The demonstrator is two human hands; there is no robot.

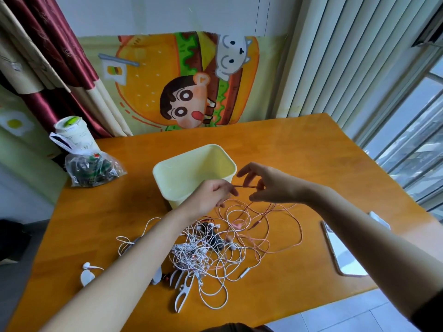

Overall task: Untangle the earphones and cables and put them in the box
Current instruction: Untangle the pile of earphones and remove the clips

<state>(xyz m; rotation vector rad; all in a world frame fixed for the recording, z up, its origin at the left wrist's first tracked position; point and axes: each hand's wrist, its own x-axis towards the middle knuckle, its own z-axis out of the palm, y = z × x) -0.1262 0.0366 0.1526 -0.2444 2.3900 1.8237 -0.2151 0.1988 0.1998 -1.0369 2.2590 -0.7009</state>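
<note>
Head view: at the lower centre of the frame a tangle of white earphones and cables (199, 255) lies heaped on the orange wooden table (299, 154), thin loops spilling toward the bottom edge, with an inline remote at its right side. A white clip (183, 293) lies at its lower edge. A phone (340, 255) lies flat at the right.

Just above the heap, a pink cable (275, 236) spreads in loose, wide loops over the table and rises to the hands. A short stretch of it is pulled taut and runs level, left to right across the middle of the frame. The left hand (211, 195) pinches its left end with curled fingers. The right hand (266, 185) pinches its right end between thumb and one finger, the other fingers spread and lifted.

Behind the hands stands the pale yellow box (191, 152), open at the top, rectangular with rounded corners; what shows of its inside is bare wall.

At the middle left, a clear plastic bag (92, 168) holds dark and green things, and a white paper cup (74, 133) stands behind it.
</note>
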